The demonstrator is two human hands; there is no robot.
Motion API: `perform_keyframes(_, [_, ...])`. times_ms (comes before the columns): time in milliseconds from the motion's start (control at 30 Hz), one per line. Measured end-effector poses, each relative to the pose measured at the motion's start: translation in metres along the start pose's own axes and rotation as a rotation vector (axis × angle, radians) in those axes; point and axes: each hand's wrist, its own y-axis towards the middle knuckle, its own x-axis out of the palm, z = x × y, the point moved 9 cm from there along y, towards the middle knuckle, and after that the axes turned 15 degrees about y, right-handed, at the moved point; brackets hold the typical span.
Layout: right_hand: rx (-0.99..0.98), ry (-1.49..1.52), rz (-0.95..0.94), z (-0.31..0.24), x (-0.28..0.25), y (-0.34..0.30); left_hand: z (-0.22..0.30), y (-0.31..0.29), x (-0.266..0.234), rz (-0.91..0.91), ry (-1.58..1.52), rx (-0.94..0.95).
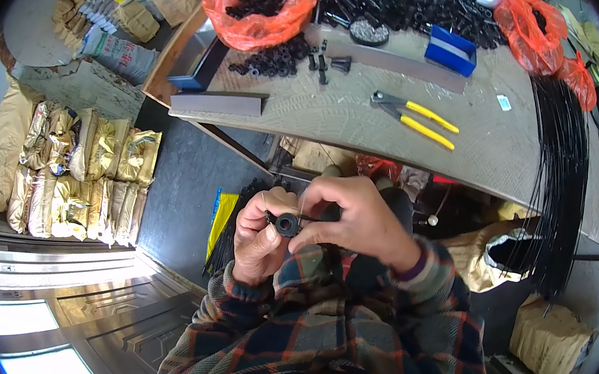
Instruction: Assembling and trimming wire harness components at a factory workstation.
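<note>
Near the middle of the frame, a small black ring-shaped part is held up in front of the person's plaid jacket, below the front edge of the table. The left hand has its thumb and bent fingers clamped on this part from the left, with the round hole facing the camera. The right hand comes in from the right, its thumb and forefinger curved toward the ring's right edge; whether their tips are pinched on anything there, I cannot tell. On the table, yellow-handled pliers lie right of centre with their handles spread. In the upper middle, a heap of black parts lies behind a blue box, and an orange bag holds more black pieces, with loose black rings just beside it. Long black strands hang over the table's right end, and stacked sacks stand at the left.
</note>
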Motion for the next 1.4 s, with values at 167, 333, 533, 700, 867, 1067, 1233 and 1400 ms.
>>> perform_keyframes(167, [-0.497, -0.563, 0.589, -0.034, 0.01, -0.044, -0.008, -0.008, -0.005, 0.102, 0.089, -0.018])
perform_keyframes(333, [-0.528, -0.644, 0.584, -0.039, 0.015, -0.045, -0.008, -0.011, -0.004, 0.152, 0.092, -0.012])
perform_keyframes(533, [-0.511, -0.609, 0.499, -0.034, 0.009, -0.043, -0.014, -0.005, -0.002, 0.096, 0.025, -0.052])
perform_keyframes(700, [-0.482, -0.365, 0.451, -0.027, -0.004, -0.037, -0.021, -0.004, 0.002, 0.062, -0.018, -0.077])
perform_keyframes(867, [-0.215, -0.177, 0.478, -0.002, -0.011, -0.031, -0.026, -0.018, -0.007, 0.337, 0.12, -0.121])
perform_keyframes(1067, [-0.437, -0.683, 0.537, -0.017, 0.016, -0.035, -0.016, -0.029, -0.012, 0.33, 0.535, -0.146])
perform_keyframes(1233, [-0.527, -0.452, 0.61, -0.013, 0.002, -0.06, 0.014, -0.022, -0.001, 0.151, 0.395, 0.084])
perform_keyframes(1400, [-0.556, -0.406, 0.481, -0.004, 0.01, -0.046, 0.031, -0.018, 0.002, 0.039, 0.723, 0.236])
